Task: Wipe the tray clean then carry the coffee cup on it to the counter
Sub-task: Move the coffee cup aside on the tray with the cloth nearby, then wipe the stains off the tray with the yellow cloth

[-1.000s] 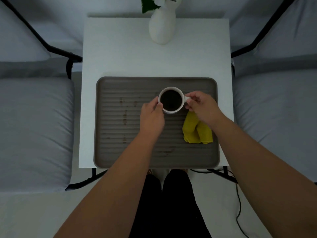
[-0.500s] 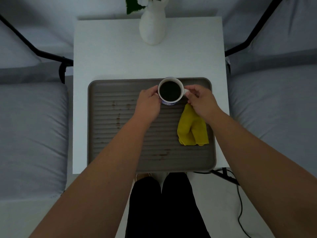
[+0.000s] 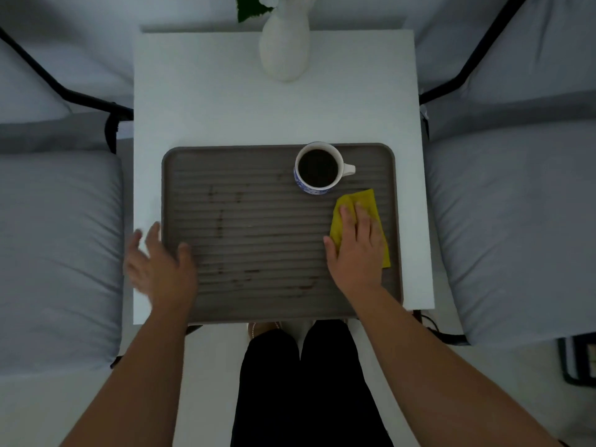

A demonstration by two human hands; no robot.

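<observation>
Grey ribbed rectangular tray (image 3: pixel 258 285): laid lengthwise across the white table (image 3: pixel 225 108), stained. White-and-blue ceramic cup (image 3: pixel 317 169): coffee-filled, at far right, handle pointing right. Folded yellow cloth (image 3: pixel 367 201): pressed flat under the right hand (image 3: pixel 358 253). Left hand (image 3: pixel 161 269): spread open at the left rim, blurred.

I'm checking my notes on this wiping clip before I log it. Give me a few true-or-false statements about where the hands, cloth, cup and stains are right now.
1. The right hand lies flat on the yellow cloth. True.
2. The coffee cup stands off the tray, on the white table. False: it stands on the tray, near its far edge.
3. The cup's handle points toward the person's right. True.
4. The left hand grips the cup. False: it is open at the tray's left edge, blurred.
5. The tray is spotless. False: brown stains mark its ribs.
</observation>
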